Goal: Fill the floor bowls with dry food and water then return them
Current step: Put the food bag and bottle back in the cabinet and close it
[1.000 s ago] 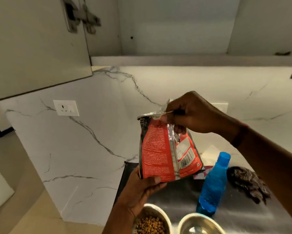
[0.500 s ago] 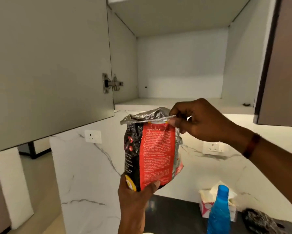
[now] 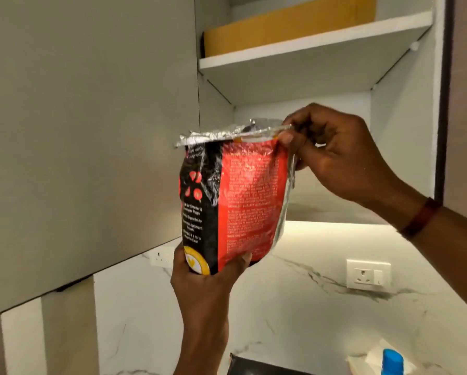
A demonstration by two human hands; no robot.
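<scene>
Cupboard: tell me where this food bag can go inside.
The bottom shelf shows bare between the side walls, beneath the upper shelf; the bag hides its left part. The upper shelf is crowded: a yellow box fills most of it.

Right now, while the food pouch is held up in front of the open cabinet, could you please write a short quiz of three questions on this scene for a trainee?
1. True or false: the left hand grips the red and black foil food pouch at its bottom.
2. Where does the right hand pinch the pouch? A) top right corner B) bottom edge C) middle of the front
3. Fill the gap: the flat yellow-brown cardboard box lies on the ____ white shelf of the cabinet.

Key: 1 true; 2 A; 3 upper.
</scene>
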